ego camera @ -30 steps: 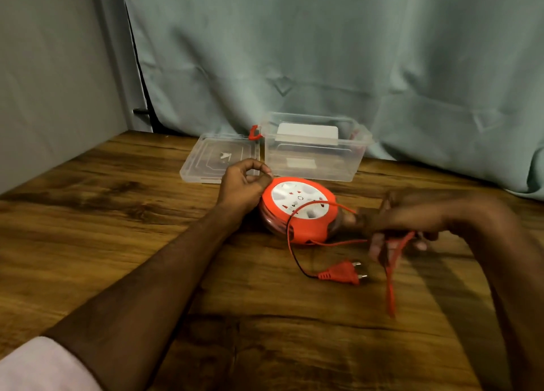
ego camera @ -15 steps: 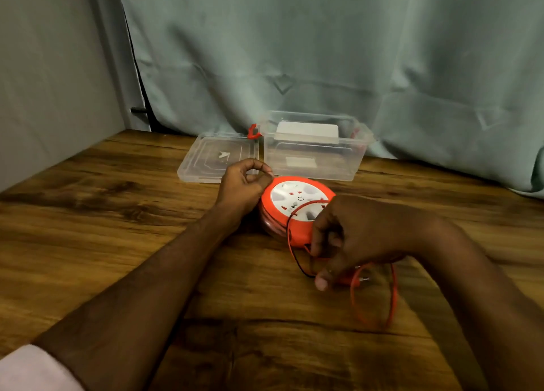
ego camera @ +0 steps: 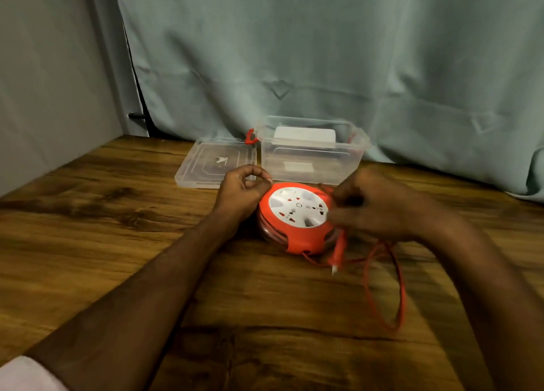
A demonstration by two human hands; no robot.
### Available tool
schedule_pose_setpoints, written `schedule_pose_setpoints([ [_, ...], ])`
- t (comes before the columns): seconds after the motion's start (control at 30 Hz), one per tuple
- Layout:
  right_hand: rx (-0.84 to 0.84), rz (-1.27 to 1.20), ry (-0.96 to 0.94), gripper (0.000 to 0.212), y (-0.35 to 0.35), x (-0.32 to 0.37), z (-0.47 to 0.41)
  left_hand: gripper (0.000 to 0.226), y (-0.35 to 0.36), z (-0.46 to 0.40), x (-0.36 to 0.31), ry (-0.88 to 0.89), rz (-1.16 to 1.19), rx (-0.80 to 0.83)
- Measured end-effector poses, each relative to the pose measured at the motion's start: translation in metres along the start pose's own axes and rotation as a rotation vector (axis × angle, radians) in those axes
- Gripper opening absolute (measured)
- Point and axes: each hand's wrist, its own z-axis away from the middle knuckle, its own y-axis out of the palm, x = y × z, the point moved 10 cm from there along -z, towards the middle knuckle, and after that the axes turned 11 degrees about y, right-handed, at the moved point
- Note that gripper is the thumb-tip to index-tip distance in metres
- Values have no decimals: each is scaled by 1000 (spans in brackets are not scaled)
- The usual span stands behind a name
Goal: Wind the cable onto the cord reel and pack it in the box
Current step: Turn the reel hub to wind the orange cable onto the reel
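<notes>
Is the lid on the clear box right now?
No, the lid lies flat on the table beside the open clear box.

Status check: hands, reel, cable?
Left hand steadies cord reel. Right hand holds cable, loop still loose. Box open, nothing blocking.

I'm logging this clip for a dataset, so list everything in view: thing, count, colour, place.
cord reel: 1, orange with white socket face, table centre.
cable: 1, orange, loose loop right of the reel.
plug: 1, orange, hanging beside the reel's right edge, blurred.
box: 1, clear, open, behind the reel.
lid: 1, clear, flat, left of the box.
table: 1, brown wood.
curtain: 1, grey-green, behind.
left hand: on the reel's left edge.
right hand: blurred, holding cable at the reel's right.
</notes>
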Motion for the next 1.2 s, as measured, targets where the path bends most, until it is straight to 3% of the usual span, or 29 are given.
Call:
schedule_pose_setpoints([
  [0.07, -281, 43, 163, 43, -43, -36, 0, 7, 0, 1, -1, -1, -1, 0],
  [0.13, -377, 220, 425, 32, -66, -80, 10, 7, 1, 0, 0, 0, -13, 2],
  [0.2, -251, 311, 623, 27, -63, -114, 16, 6, 1, -1, 0, 4, -20, 5],
  [0.3, -115, 348, 720, 23, -53, -136, 15, 6, 1, -1, 1, -2, -15, 8],
  [0.37, -141, 352, 702, 32, -52, -134, 12, 7, 2, 0, 0, -1, -4, 10],
  [0.47, -370, 385, 601, 53, -64, -107, 11, 7, 3, 1, -2, 13, 5, 20],
  [0.57, -564, 319, 386, 51, -68, -65, 9, 6, 4, 0, -2, 27, 10, 37],
  [0.67, -455, 168, 168, 34, -40, -31, -6, 9, 5, 0, -2, 22, 11, 60],
  [0.77, -251, -7, -90, 37, 3, 1, -19, 9, 8, 1, -3, 43, 14, 91],
  [0.87, -144, -9, -266, 34, 31, 20, -20, 7, 10, 2, -3, 54, 22, 111],
  [0.97, -177, -9, -194, 41, 23, 11, -23, 4, 10, 1, -2, 58, 22, 102],
  [1.1, -158, 374, 141, 56, 6, -35, -27, 4, 10, 0, 0, 47, 27, 94],
  [1.2, -162, 492, 287, 42, -14, -63, -19, 5, 10, -1, 2, 37, 35, 97],
])
